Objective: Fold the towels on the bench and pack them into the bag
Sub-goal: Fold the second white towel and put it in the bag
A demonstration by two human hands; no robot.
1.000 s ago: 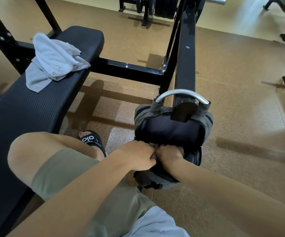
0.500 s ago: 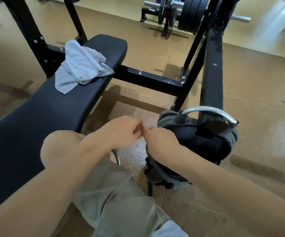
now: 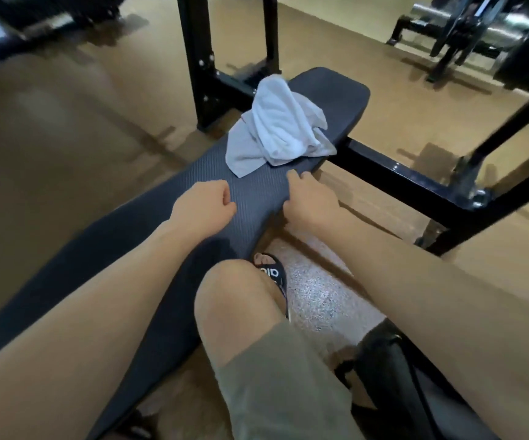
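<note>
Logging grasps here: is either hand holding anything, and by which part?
Nothing is held: left hand and right hand are short of the towel.

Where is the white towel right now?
In the head view, the white towel lies crumpled at the bench's far end, just beyond both hands.

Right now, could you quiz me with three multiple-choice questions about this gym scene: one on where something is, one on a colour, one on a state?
1. Where does the towel lie?
A. on the floor
B. on the bench, toward its far end
C. over a knee

2. What colour is the towel?
A. white
B. red
C. green

3. What state is the towel in?
A. neatly folded
B. rolled tight
C. crumpled in a heap

Answers: 1 B, it rests on the dark pad beyond the left hand and right hand. 2 A, the cloth is plainly white. 3 C, it shows loose bunched folds.
</note>
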